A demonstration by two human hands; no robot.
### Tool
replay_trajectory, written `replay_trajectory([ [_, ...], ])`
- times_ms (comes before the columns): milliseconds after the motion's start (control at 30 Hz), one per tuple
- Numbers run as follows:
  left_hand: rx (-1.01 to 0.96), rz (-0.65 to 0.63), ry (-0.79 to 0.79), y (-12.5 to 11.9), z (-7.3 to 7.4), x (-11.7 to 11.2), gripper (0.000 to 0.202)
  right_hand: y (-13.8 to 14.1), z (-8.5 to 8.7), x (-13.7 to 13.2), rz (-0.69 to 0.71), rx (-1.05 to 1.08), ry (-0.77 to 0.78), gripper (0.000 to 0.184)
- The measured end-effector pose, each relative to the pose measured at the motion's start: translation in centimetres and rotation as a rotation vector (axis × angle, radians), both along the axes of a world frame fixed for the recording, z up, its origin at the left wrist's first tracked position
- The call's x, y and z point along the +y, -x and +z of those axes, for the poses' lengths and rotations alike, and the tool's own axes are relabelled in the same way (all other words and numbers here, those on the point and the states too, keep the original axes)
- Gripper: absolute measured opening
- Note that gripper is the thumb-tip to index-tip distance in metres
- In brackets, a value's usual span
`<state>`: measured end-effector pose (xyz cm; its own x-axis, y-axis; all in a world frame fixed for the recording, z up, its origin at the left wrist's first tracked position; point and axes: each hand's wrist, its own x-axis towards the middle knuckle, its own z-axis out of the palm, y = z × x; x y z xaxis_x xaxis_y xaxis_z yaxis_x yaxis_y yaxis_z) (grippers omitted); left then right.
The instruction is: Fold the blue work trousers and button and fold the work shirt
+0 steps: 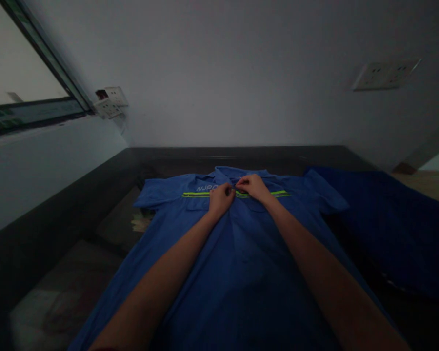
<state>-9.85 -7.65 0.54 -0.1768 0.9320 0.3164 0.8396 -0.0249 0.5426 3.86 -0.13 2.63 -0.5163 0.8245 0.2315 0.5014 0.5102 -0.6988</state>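
Observation:
A blue short-sleeved work shirt (219,258) lies spread out with its front up and its collar (237,171) at the far end. A yellow-green stripe (195,194) crosses the chest, with pale lettering above it. My left hand (221,199) pinches the shirt's front edge near the stripe. Just to its right, my right hand (251,186) is closed at the same front opening, thumb and fingertips together on the fabric. Any button between the fingertips is too small to make out.
Dark blue cloth (395,224) lies to the right of the shirt. A dark raised border (227,152) runs along the wall. Sockets (386,74) are on the wall at right, others (111,101) at left by a window frame (40,105). Pale items (141,223) lie beside the left sleeve.

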Motion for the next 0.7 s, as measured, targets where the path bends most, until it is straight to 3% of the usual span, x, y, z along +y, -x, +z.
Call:
replay_trajectory([
  [167,-0.003,0.012,0.019,0.3,-0.5,0.5,0.016,0.0,-0.1,-0.3,0.022,-0.034,-0.043,0.021],
  [467,0.069,0.031,0.047,0.0,-0.2,0.3,0.015,0.1,-1.9,-1.8,-0.121,-0.143,-0.237,0.018],
  [700,0.2,0.035,0.053,-0.2,-0.1,-0.4,0.018,-0.2,-2.4,-3.0,-0.068,-0.263,-0.367,0.023],
])
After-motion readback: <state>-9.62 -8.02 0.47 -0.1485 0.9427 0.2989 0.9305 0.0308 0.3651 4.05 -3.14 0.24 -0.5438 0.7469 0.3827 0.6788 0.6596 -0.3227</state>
